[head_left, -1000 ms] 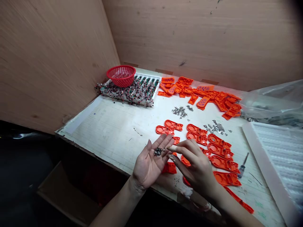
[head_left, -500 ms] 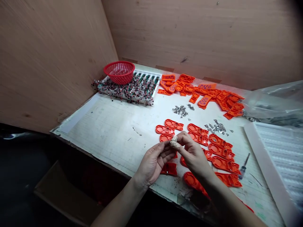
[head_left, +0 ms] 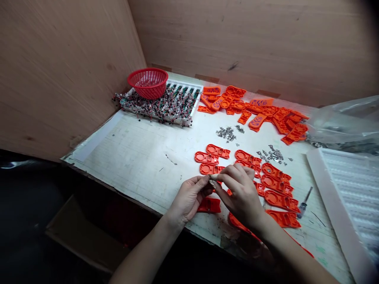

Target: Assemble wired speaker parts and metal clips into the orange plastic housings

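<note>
My left hand [head_left: 189, 197] has its thumb and fingertips pinched together above the front part of the table. My right hand [head_left: 239, 189] meets it there, thumb and forefinger closed at the same spot, with pale wrappings on those fingertips. Whatever lies between the fingertips is too small and covered to name. Beneath and around both hands lie orange-red plastic casing halves [head_left: 274, 184] in rough columns, open side up. One casing half [head_left: 209, 205] shows just below my left hand's fingers, and others are partly hidden by my right hand and forearm.
Small metal pieces lie in two heaps, one in the middle [head_left: 226, 134] and another [head_left: 274, 154] farther right. Behind them are piled orange casings [head_left: 262, 112]. A red basket [head_left: 149, 85] rests on wired components [head_left: 166, 108]. A screwdriver [head_left: 304, 203] lies beside a white foam tray [head_left: 331, 201].
My right hand's fingers have curled further over the left fingertips, and the left fingers have folded in from a more open palm. The view has tilted slightly.
</note>
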### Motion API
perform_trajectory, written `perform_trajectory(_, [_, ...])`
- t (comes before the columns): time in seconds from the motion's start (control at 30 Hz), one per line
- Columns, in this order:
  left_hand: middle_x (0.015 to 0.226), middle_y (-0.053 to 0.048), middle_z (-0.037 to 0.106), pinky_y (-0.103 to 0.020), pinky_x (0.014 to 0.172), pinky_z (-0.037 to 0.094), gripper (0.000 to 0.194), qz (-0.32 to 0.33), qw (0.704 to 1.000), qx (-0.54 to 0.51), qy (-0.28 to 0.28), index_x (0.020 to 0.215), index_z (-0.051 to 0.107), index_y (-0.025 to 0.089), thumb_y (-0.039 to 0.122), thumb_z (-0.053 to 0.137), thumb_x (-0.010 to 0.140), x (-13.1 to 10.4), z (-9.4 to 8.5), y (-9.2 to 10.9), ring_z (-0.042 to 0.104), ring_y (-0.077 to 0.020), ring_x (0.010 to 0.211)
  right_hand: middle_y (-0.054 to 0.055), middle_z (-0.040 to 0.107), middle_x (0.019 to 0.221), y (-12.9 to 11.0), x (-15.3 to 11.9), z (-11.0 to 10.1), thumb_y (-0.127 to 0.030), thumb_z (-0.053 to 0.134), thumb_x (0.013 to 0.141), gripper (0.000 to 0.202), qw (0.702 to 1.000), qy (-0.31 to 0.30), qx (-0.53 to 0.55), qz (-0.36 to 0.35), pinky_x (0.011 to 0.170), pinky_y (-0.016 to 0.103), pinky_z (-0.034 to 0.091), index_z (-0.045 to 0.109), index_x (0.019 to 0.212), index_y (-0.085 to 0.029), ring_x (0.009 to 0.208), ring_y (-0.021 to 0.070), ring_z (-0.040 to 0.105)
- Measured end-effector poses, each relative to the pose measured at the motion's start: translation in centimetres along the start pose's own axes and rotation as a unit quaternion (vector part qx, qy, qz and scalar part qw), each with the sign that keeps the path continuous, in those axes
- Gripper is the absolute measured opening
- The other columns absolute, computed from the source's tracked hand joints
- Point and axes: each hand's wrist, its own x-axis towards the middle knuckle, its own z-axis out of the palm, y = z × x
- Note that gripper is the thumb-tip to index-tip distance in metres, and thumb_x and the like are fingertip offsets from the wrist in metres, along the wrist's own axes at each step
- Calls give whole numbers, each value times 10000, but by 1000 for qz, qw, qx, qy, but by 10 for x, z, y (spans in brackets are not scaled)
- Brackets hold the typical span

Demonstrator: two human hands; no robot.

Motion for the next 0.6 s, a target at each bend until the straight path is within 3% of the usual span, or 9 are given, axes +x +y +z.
perform_trajectory(0.07, [736, -19, 627, -190, 665, 448, 186, 4, 1000, 17, -5, 786, 675, 107, 271, 745, 737, -1, 0, -1, 550, -79, 669, 34, 571, 765, -1, 0, -1, -174, 547, 868, 83, 1000, 0, 12, 23, 739, 380, 297, 612, 817, -184, 743, 181, 476])
perform_trajectory(0.13, [779, -27, 635, -205, 685, 455, 205, 6, 999, 33, -12, 816, 670, 115, 291, 742, 740, -3, 0, -2, 560, -88, 694, 27, 557, 761, -2, -1, 0, -213, 559, 864, 87, 992, -5, 89, 92, 718, 359, 327, 592, 786, -191, 749, 181, 497])
perform_trajectory(0.23, [803, -24, 633, -223, 688, 462, 222, 16, 999, 47, -10, 828, 654, 137, 312, 749, 730, -6, 3, -4, 568, -103, 720, 6, 521, 738, -3, -4, 1, -281, 549, 883, 161, 935, -32, 273, 226, 649, 305, 383, 551, 742, -203, 709, 156, 512])
perform_trajectory(0.3, [747, -4, 613, -203, 645, 449, 215, 25, 999, 40, -8, 783, 637, 146, 311, 758, 718, -7, 4, -3, 548, -91, 680, 3, 512, 751, 0, -7, 1, -304, 553, 886, 165, 904, -39, 340, 257, 655, 296, 409, 568, 753, -208, 708, 147, 515])
perform_trajectory(0.47, [708, 4, 585, -163, 599, 416, 170, -24, 999, -3, -32, 762, 632, 118, 257, 730, 749, -9, 5, 4, 505, -54, 613, 19, 509, 850, 16, -10, -1, -272, 598, 864, 99, 907, -47, 376, 180, 719, 314, 432, 635, 952, -250, 792, 159, 517])
perform_trajectory(0.6, [719, -20, 599, -165, 566, 406, 176, -70, 996, -27, -46, 776, 652, 85, 232, 738, 733, -11, 4, 5, 526, -64, 619, 22, 493, 843, 23, -5, -3, -229, 557, 887, 55, 925, -78, 357, 105, 694, 304, 426, 603, 916, -232, 783, 156, 510])
